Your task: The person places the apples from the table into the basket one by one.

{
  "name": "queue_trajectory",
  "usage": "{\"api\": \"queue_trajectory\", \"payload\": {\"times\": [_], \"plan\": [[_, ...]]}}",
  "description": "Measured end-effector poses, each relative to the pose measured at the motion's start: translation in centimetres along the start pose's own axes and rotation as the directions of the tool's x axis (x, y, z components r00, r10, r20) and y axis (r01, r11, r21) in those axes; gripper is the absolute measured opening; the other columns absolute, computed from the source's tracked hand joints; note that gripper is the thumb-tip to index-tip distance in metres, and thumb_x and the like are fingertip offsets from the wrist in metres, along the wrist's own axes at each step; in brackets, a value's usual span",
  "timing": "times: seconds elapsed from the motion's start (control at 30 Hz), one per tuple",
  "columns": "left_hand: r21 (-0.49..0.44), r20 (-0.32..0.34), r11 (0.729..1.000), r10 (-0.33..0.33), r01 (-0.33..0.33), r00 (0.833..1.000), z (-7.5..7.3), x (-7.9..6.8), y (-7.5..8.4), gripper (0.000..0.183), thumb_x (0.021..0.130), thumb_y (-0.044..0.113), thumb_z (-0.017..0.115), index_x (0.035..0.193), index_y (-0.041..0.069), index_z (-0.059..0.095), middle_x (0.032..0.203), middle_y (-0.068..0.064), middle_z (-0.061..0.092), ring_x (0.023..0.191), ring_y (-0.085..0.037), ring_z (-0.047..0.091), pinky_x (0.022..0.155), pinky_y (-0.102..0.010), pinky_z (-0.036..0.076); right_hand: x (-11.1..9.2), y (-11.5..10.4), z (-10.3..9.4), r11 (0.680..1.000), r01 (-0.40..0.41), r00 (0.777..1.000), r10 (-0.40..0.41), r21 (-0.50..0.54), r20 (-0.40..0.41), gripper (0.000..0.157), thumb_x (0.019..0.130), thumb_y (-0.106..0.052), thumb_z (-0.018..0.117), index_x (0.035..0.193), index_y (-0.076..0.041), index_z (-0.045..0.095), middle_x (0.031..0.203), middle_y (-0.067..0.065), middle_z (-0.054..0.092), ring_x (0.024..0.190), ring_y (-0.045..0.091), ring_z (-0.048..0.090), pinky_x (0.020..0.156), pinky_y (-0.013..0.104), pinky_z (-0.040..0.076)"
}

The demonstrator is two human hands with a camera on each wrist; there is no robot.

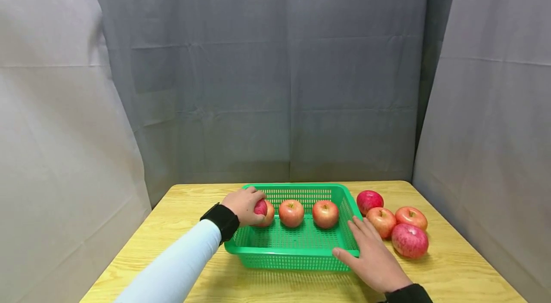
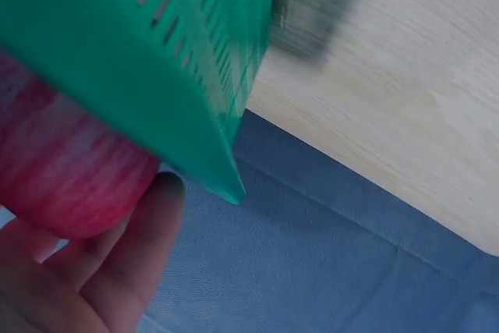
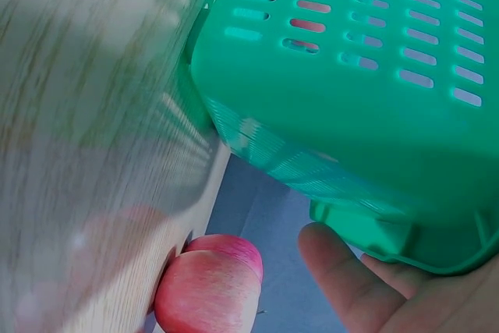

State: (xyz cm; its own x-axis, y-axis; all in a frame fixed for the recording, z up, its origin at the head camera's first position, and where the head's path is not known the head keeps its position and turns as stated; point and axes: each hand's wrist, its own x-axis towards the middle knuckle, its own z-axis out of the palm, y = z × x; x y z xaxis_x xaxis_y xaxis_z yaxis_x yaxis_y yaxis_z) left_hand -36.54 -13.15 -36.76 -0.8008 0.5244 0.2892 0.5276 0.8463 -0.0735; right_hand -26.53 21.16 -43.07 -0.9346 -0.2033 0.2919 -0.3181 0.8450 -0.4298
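Apple (image 1: 260, 207), dark red and round with no long side, is in the left hand (image 1: 242, 205), whose fingers curl round it, by the green basket's (image 1: 297, 251) left edge. The right hand (image 1: 375, 259), farther off, has its fingers spread at the basket's near right corner; I cannot tell if it touches.

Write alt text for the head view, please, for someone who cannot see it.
A person's left hand grips a red apple at the left end of a green basket holding three other apples, with the right hand at its near right corner. Four more apples sit on the wooden table to the right.
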Motion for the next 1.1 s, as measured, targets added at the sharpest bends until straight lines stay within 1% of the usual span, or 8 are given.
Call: {"api": "queue_trajectory", "payload": {"times": [0.27,0.33,0.47,0.57,0.67,0.77,0.93,1.1], "plan": [[0.009,0.02,1.0,-0.015,0.015,1.0,-0.3,1.1,0.4,0.046,0.074,0.041,0.069,0.115,0.021,0.063,0.096,0.001,0.058,0.075,-0.014,0.053,0.055,-0.032,0.049,0.0,0.0,0.0,1.0,-0.005,1.0,0.005,-0.009,-0.001,0.099,0.081,-0.077,0.044,0.142,0.0,0.037,0.148,0.019,0.03,0.135,0.04,0.013,0.102,0.067,0.025],[0.009,0.03,1.0,-0.02,0.02,0.999,-0.6,1.5,0.7,0.048,0.074,0.043,0.069,0.117,0.022,0.063,0.096,0.001,0.057,0.074,-0.014,0.053,0.056,-0.033,0.05,0.0,0.0,-0.1,1.0,0.0,1.0,0.0,-0.01,-0.004,0.099,0.081,-0.077,0.045,0.142,0.001,0.037,0.148,0.02,0.03,0.135,0.04,0.013,0.102,0.067,0.025],[0.02,0.045,1.0,-0.015,0.014,0.999,-0.5,2.5,1.8,0.049,0.074,0.047,0.068,0.118,0.026,0.061,0.098,0.002,0.057,0.075,-0.014,0.054,0.059,-0.033,0.05,0.0,-0.1,-0.1,1.0,0.005,1.0,-0.005,-0.013,-0.014,0.098,0.081,-0.076,0.045,0.142,0.001,0.038,0.148,0.02,0.031,0.135,0.04,0.014,0.102,0.067,0.025],[0.019,0.035,1.0,0.005,-0.006,0.999,0.2,2.8,2.5,0.05,0.074,0.048,0.068,0.118,0.025,0.062,0.1,0.002,0.058,0.075,-0.015,0.054,0.059,-0.034,0.05,0.0,-0.1,0.1,1.0,0.004,1.0,-0.004,-0.008,-0.017,0.098,0.081,-0.076,0.045,0.142,0.001,0.038,0.148,0.02,0.03,0.135,0.04,0.014,0.102,0.067,0.025],[0.011,0.055,1.0,0.011,-0.012,0.998,1.0,2.7,2.9,0.051,0.075,0.05,0.068,0.119,0.024,0.062,0.099,0.002,0.058,0.075,-0.016,0.055,0.06,-0.033,0.05,0.0,-0.1,0.3,1.0,0.006,1.0,-0.006,-0.002,-0.013,0.098,0.081,-0.076,0.046,0.142,0.001,0.038,0.148,0.019,0.03,0.135,0.04,0.013,0.102,0.067,0.025],[0.0,0.079,1.0,-0.01,0.01,0.997,1.9,2.4,3.0,0.053,0.074,0.051,0.069,0.119,0.023,0.063,0.099,0.002,0.058,0.076,-0.016,0.054,0.059,-0.033,0.05,0.0,-0.3,0.4,1.0,0.003,1.0,-0.003,0.006,-0.002,0.098,0.081,-0.076,0.045,0.142,0.0,0.038,0.149,0.019,0.03,0.135,0.039,0.012,0.102,0.066,0.026],[-0.041,0.084,0.998,-0.039,0.043,0.996,3.3,2.1,3.0,0.054,0.075,0.052,0.069,0.12,0.023,0.062,0.102,0.002,0.059,0.079,-0.016,0.054,0.061,-0.034,0.049,-0.2,-0.5,0.3,1.0,-0.004,1.0,0.004,0.011,0.016,0.098,0.081,-0.077,0.045,0.143,-0.001,0.037,0.149,0.019,0.029,0.136,0.039,0.012,0.102,0.067,0.025],[-0.085,0.095,0.995,-0.037,0.045,0.995,3.6,2.1,3.2,0.055,0.075,0.052,0.07,0.121,0.022,0.062,0.105,0.002,0.06,0.084,-0.015,0.055,0.064,-0.034,0.05,-0.4,-0.5,0.1,1.0,0.007,1.0,-0.007,0.002,0.007,0.097,0.081,-0.076,0.045,0.143,-0.001,0.037,0.15,0.018,0.028,0.136,0.038,0.011,0.102,0.067,0.025]]}}
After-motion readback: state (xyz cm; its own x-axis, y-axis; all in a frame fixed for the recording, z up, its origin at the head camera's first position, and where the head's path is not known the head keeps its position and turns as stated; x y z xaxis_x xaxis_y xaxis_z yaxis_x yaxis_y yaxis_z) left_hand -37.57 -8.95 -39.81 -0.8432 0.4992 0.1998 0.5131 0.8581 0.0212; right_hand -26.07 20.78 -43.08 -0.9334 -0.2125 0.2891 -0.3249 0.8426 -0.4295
